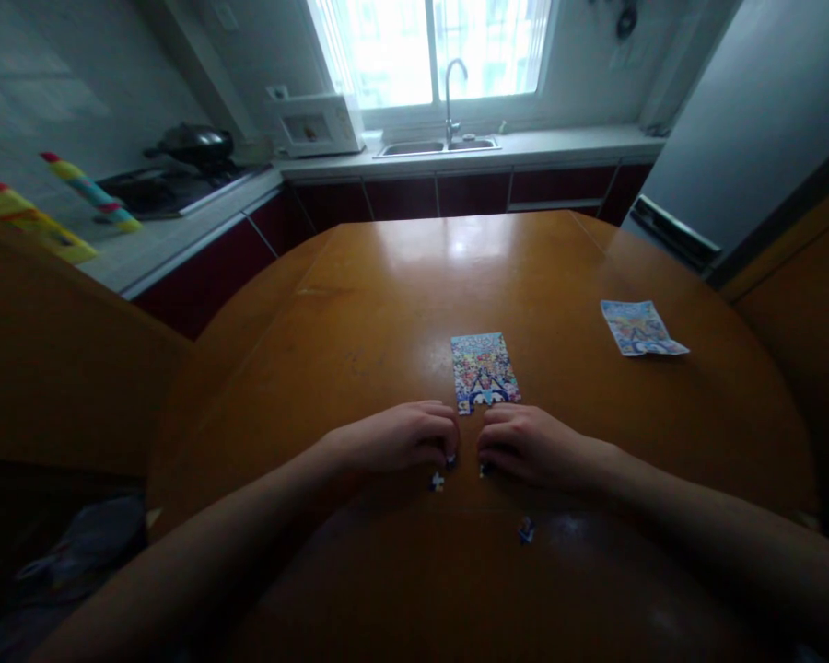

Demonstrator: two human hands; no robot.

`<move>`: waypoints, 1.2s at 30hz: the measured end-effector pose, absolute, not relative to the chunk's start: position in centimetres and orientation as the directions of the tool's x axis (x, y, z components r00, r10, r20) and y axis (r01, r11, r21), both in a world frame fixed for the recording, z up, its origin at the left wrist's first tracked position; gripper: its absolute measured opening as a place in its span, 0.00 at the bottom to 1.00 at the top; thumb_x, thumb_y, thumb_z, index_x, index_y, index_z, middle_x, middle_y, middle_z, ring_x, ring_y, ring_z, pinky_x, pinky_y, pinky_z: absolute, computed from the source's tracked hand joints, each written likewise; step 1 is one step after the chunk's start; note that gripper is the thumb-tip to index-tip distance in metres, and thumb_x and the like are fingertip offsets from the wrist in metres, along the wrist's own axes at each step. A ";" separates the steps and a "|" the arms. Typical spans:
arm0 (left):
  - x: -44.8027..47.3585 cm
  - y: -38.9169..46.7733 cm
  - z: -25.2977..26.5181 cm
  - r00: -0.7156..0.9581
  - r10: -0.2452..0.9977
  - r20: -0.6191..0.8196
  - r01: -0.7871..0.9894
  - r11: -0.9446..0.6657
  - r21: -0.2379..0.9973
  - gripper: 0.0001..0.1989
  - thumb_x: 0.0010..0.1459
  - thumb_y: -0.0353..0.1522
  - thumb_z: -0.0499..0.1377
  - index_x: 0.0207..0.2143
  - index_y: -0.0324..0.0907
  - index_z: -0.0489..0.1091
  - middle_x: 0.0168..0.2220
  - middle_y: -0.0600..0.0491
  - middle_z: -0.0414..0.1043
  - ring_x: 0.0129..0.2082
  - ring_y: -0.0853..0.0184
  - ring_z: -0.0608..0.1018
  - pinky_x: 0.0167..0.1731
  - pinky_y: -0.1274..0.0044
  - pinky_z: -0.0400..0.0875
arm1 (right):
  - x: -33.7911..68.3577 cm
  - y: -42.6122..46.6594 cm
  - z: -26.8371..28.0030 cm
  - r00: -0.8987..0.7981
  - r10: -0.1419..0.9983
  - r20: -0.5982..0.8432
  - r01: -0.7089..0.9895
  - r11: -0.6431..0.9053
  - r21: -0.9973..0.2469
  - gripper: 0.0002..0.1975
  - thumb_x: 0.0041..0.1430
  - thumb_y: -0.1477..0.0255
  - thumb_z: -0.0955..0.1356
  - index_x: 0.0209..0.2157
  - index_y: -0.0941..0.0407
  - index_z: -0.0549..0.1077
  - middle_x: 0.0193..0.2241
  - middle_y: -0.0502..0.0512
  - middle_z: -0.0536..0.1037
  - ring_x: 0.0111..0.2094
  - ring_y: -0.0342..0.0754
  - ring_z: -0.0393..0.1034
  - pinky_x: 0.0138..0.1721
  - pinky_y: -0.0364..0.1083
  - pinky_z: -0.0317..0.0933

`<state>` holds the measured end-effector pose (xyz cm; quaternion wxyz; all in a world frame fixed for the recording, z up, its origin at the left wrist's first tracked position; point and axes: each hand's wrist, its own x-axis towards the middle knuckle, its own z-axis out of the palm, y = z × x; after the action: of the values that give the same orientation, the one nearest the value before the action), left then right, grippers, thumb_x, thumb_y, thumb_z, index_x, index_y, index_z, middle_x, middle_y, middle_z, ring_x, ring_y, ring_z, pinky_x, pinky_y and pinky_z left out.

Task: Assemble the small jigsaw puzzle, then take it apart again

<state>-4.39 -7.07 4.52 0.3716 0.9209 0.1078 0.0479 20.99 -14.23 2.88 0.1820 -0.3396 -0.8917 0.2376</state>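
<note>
A colourful jigsaw puzzle (484, 366) lies flat on the wooden table, its near edge uneven with gaps. Just below its left corner, my left hand (425, 435) is closed, thumb and fingers pinching a small dark puzzle piece (450, 461). My right hand (518, 442) is curled below the right side of the puzzle, with another puzzle piece (484, 470) at its fingertips. Close to my left thumb rests a loose puzzle piece (437, 482) with pale and yellow parts. One more loose piece (526, 530) lies nearer to me, below my right wrist.
The round wooden table (387, 304) spreads around both arms. A creased picture sheet (641, 328) lies at the right. Beyond the table are a counter with a sink (438, 147), a white microwave (318, 124) and a pan (194, 145) on the stove. A fridge (753, 129) stands at right.
</note>
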 end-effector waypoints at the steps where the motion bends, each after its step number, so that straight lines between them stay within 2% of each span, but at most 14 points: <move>1: -4.4 -7.0 4.3 0.971 0.240 0.002 0.170 -0.694 0.700 0.02 0.63 0.27 0.62 0.38 0.42 0.74 0.40 0.51 0.74 0.43 0.66 0.75 0.46 0.76 0.70 | 21.0 -14.2 2.9 -0.703 0.691 0.166 0.518 0.658 -0.546 0.09 0.67 0.73 0.66 0.35 0.57 0.77 0.34 0.56 0.76 0.36 0.46 0.68 0.38 0.46 0.64; 5: -4.3 -7.0 3.9 0.956 0.292 -0.003 0.212 -0.690 0.692 0.01 0.62 0.28 0.63 0.38 0.41 0.74 0.39 0.52 0.73 0.38 0.68 0.75 0.40 0.78 0.71 | 21.0 -14.3 2.8 -0.701 0.691 0.176 0.512 0.660 -0.550 0.08 0.67 0.73 0.66 0.35 0.57 0.77 0.35 0.56 0.77 0.36 0.46 0.69 0.39 0.46 0.64; 9: -4.5 -7.1 5.3 0.942 0.335 0.015 0.233 -0.686 0.689 0.03 0.63 0.29 0.63 0.40 0.41 0.75 0.42 0.51 0.73 0.40 0.68 0.76 0.41 0.78 0.71 | 21.1 -14.3 2.6 -0.701 0.690 0.178 0.507 0.658 -0.557 0.08 0.67 0.73 0.66 0.35 0.57 0.77 0.36 0.56 0.77 0.37 0.46 0.69 0.40 0.45 0.64; 12: -4.9 -7.7 6.9 0.951 0.301 -0.075 0.267 -0.673 0.690 0.05 0.61 0.30 0.65 0.40 0.42 0.76 0.42 0.51 0.74 0.40 0.68 0.77 0.41 0.78 0.71 | 21.1 -14.2 2.5 -0.701 0.691 0.177 0.504 0.655 -0.563 0.09 0.68 0.72 0.66 0.35 0.57 0.77 0.35 0.55 0.76 0.37 0.46 0.68 0.39 0.45 0.63; 15: -5.0 -8.9 7.7 0.940 0.282 -0.194 0.339 -0.695 0.634 0.10 0.53 0.29 0.70 0.38 0.43 0.77 0.38 0.53 0.75 0.37 0.67 0.77 0.37 0.78 0.70 | 21.1 -14.2 2.6 -0.696 0.697 0.171 0.515 0.651 -0.557 0.08 0.67 0.72 0.66 0.35 0.57 0.77 0.34 0.55 0.76 0.35 0.45 0.68 0.37 0.45 0.63; 19: -4.8 -10.1 7.5 0.924 0.317 -0.214 0.381 -0.724 0.575 0.10 0.54 0.23 0.66 0.38 0.43 0.76 0.39 0.53 0.74 0.37 0.66 0.77 0.39 0.77 0.70 | 21.1 -14.2 2.7 -0.692 0.704 0.161 0.528 0.645 -0.553 0.08 0.67 0.73 0.67 0.35 0.57 0.78 0.34 0.55 0.76 0.35 0.46 0.68 0.37 0.45 0.62; 24: -4.8 -9.9 7.4 0.927 0.290 -0.240 0.376 -0.704 0.602 0.08 0.57 0.24 0.63 0.39 0.42 0.75 0.43 0.51 0.73 0.42 0.65 0.76 0.44 0.76 0.70 | 21.1 -14.2 2.7 -0.693 0.706 0.145 0.535 0.639 -0.553 0.09 0.67 0.72 0.66 0.35 0.57 0.78 0.34 0.55 0.76 0.36 0.46 0.68 0.38 0.46 0.62; 29: -5.0 -9.8 8.0 0.933 0.249 -0.258 0.356 -0.724 0.590 0.06 0.57 0.24 0.61 0.38 0.41 0.72 0.42 0.50 0.71 0.40 0.65 0.74 0.41 0.77 0.68 | 21.1 -14.1 2.9 -0.697 0.703 0.140 0.532 0.638 -0.556 0.09 0.67 0.71 0.66 0.35 0.57 0.78 0.34 0.55 0.76 0.35 0.46 0.68 0.38 0.46 0.62; 32: -5.1 -9.7 8.0 0.940 0.228 -0.254 0.339 -0.712 0.615 0.07 0.56 0.22 0.60 0.35 0.40 0.70 0.38 0.52 0.71 0.35 0.68 0.73 0.37 0.79 0.66 | 21.1 -14.1 2.8 -0.702 0.695 0.154 0.523 0.650 -0.551 0.09 0.67 0.72 0.66 0.34 0.57 0.77 0.33 0.55 0.75 0.35 0.46 0.68 0.37 0.45 0.63; 36: -4.6 -9.2 7.0 0.951 0.265 -0.158 0.289 -0.586 0.757 0.04 0.58 0.24 0.59 0.32 0.40 0.68 0.33 0.54 0.70 0.30 0.70 0.70 0.31 0.79 0.64 | 20.9 -14.3 2.5 -0.690 0.670 0.273 0.463 0.699 -0.545 0.08 0.67 0.74 0.65 0.36 0.57 0.76 0.34 0.55 0.75 0.34 0.45 0.68 0.36 0.45 0.64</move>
<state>-4.59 -9.17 7.00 0.4274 0.8905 0.1556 -0.0142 20.90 -14.26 2.52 0.2325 -0.3174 -0.8920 0.2227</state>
